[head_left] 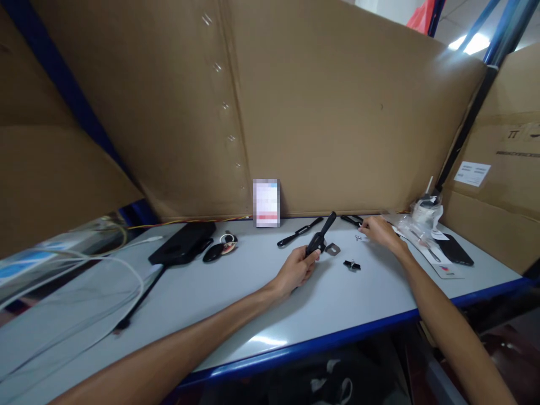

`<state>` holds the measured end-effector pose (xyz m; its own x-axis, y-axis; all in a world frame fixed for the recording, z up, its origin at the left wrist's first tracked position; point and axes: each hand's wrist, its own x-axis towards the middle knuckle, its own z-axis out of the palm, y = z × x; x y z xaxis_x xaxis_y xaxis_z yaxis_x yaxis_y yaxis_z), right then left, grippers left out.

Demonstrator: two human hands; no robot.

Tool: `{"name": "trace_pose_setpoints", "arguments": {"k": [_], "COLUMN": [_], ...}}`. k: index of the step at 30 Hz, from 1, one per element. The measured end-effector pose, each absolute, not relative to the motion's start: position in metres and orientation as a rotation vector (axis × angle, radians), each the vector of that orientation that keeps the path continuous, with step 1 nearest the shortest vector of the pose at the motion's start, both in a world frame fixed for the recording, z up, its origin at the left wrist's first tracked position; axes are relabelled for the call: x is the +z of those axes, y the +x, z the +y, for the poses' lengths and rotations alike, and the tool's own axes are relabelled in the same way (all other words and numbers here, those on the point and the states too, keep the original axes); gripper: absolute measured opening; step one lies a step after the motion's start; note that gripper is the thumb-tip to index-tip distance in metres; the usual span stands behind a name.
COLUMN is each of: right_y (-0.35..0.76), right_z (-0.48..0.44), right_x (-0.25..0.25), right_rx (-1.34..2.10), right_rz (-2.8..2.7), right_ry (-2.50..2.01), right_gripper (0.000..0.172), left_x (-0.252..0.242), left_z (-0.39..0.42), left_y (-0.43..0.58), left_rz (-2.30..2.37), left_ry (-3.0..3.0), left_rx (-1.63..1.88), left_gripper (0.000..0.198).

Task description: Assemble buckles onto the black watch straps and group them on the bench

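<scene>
A black tool with a long handle (328,223) was held in the left hand (297,267), gripped near its thicker body and raised above the surface (244,306), its free end pointed away. The fingers of the right hand (378,230) were drawn close together beside a black slotted piece (349,220); whether anything was pinched in them could not be told. A small silver part (358,238) was seen just beside them. Between the hands, a grey plate (333,250) and a dark winged piece (351,265) were laid out. Another long slotted black bar (291,237) was placed beyond the left hand, near the cardboard (337,124).
</scene>
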<state>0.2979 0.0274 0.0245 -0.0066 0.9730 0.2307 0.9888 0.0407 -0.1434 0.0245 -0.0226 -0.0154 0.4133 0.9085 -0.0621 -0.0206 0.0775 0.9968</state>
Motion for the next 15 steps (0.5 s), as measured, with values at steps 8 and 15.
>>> {"name": "trace_pose_setpoints", "arguments": {"k": [8, 15], "right_y": [0.292, 0.291], "right_z": [0.048, 0.047], "right_x": [0.0, 0.001], "right_rx": [0.229, 0.426], "right_rz": [-2.101, -2.086], "right_ry": [-1.939, -1.801], "right_gripper": [0.006, 0.006], "left_x": [-0.013, -0.012], "left_z": [-0.025, -0.025], "left_y": [0.025, 0.025], "left_rz": [0.886, 0.896], "left_ry": [1.302, 1.276], "left_rx": [0.871, 0.874], "left_gripper": [0.035, 0.034]}}
